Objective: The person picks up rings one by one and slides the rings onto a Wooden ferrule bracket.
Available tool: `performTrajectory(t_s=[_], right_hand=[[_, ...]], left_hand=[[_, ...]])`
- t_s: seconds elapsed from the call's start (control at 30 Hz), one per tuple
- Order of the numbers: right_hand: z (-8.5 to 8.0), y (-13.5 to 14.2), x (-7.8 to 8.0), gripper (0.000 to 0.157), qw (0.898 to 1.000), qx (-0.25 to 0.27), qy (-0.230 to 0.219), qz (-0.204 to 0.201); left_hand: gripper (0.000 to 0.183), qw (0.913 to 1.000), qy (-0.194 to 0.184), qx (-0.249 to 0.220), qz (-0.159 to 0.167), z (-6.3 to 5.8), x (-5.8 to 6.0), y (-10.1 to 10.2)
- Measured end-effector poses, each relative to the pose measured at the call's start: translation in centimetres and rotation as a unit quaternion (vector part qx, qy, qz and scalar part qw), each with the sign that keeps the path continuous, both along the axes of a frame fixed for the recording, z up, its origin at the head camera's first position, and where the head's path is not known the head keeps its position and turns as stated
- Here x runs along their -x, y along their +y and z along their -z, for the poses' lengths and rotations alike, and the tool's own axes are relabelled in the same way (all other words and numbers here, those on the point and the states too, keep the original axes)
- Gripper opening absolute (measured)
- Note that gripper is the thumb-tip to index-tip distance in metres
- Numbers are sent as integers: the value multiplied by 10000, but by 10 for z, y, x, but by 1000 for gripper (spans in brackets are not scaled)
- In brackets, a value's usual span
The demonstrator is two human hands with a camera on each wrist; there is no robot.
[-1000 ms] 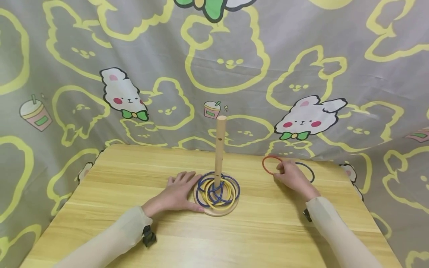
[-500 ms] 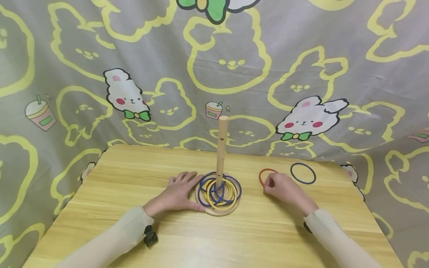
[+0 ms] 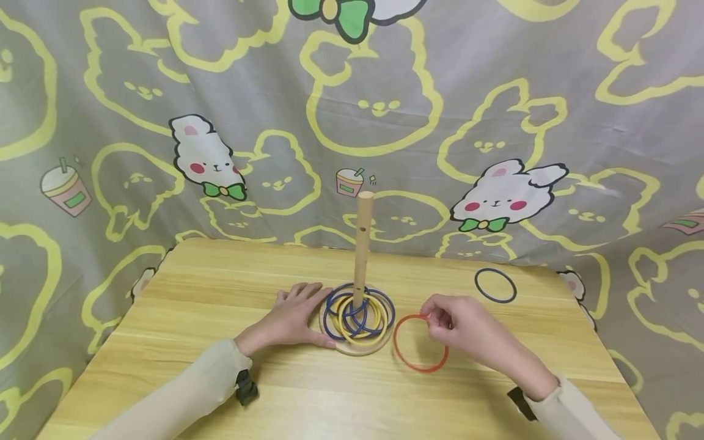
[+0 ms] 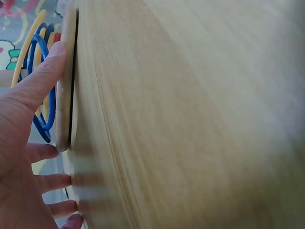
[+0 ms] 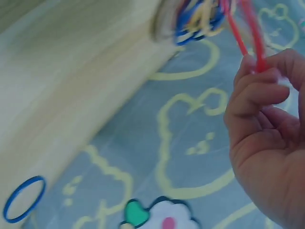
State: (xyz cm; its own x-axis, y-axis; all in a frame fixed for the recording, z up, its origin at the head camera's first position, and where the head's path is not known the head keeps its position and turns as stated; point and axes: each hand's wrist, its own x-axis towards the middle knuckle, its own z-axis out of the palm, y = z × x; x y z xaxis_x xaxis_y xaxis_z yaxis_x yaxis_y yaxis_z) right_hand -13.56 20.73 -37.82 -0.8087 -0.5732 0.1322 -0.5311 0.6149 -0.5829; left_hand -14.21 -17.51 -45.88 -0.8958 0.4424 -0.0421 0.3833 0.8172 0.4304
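A wooden peg point(image 3: 363, 244) stands upright on a round wooden base point(image 3: 359, 352), with several blue and yellow rings stacked loosely around its foot. My left hand point(image 3: 288, 319) lies beside the base, fingers spread; in the left wrist view its thumb point(image 4: 47, 67) presses the base's edge, and a bit of red shows among the rings. Between thumb and fingertips, my right hand point(image 3: 467, 327) pinches a red ring point(image 3: 422, 370) by its upper right part. That ring hangs tilted, just right of the base. A separate blue ring point(image 3: 476, 282) lies on the table at the back right.
The wood-grain table point(image 3: 275, 403) ends at a grey curtain point(image 3: 264, 91) printed with yellow outlines and white rabbits. Each wrist carries a black strap mount, the left one point(image 3: 246, 387) close to the tabletop.
My right hand has brought the red ring from the back right toward the base and nearer to me, with the ring now tilted. The left hand stays in place.
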Motion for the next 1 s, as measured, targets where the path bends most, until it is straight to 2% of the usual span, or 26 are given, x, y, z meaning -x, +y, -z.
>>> performTrajectory(t_s=[0.23,0.47,0.63,0.77,0.9,1.0], right_hand=[[-26,-19,-20,33,9952,907,175,-326],[-60,-41,-22,28,9758,2035,796,-116],[-90,-58,-15,30,9570,2799,761,28],[-108,-72,-4,29,9428,3283,577,96],[-120,-84,8,28,9319,3590,486,176],[-122,-89,17,28,9285,3682,417,228]], left_hand=[[121,10000,38,-29,14,5,-1,-1],[121,9994,223,-256,92,8,0,-2],[121,9999,60,-150,31,3,0,-1],[121,9998,122,-142,42,3,1,-2],[121,9995,211,-228,57,7,2,-2],[121,9992,214,-315,70,9,2,-2]])
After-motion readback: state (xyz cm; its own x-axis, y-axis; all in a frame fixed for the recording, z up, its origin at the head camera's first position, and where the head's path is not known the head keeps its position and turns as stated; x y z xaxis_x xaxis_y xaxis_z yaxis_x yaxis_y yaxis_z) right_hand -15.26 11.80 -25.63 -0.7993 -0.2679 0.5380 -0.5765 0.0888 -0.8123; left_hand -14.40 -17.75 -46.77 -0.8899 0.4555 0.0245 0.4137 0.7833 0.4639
